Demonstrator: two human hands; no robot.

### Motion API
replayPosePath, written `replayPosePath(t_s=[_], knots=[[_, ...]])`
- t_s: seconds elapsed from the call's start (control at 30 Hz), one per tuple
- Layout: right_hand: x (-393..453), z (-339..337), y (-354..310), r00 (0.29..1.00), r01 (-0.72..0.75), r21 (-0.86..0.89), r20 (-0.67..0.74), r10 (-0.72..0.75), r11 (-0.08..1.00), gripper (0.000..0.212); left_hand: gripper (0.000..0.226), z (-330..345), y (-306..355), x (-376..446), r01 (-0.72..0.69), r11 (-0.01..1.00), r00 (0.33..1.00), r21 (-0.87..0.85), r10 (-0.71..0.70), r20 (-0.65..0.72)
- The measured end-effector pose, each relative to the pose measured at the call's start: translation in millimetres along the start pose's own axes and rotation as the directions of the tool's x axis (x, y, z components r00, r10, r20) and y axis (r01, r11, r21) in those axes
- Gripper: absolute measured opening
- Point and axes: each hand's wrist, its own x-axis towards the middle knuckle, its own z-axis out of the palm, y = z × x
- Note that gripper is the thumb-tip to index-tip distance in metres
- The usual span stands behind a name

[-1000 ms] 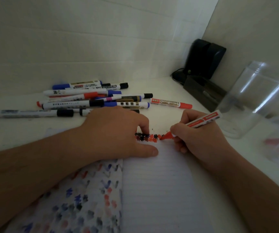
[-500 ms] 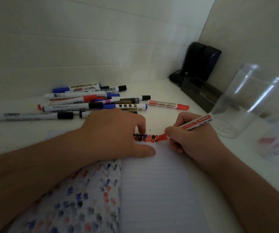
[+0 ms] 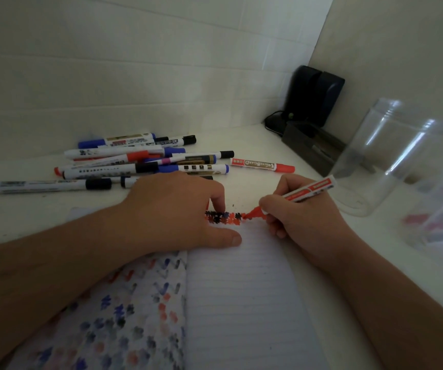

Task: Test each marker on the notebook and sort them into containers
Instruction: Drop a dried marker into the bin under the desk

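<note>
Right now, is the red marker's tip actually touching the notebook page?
Touching. The head view shows the red marker, gripped by the right hand, with its tip meeting the notebook page where the red marks end.

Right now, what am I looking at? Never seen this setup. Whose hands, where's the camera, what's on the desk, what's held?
There is no machine: a person works bare-handed, filmed by one wide-angle camera on their head that looks down. The left hand presses flat on an open notebook, steadying it. The right hand grips an uncapped red marker, tip on the page beside a row of red and black test scribbles. A pile of capped markers lies on the white desk behind. A clear empty jar stands at the right; beside it something blurred, perhaps another container.
</note>
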Motion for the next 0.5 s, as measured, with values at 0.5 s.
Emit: replayPosePath(t_s=[0.5], knots=[[-72,-73,-43,0.993,0.001,0.685,0.085,-0.081,0.728,0.025,0.015,-52,63,-40,-0.329,0.758,0.942,-0.564,0.307,-0.137]])
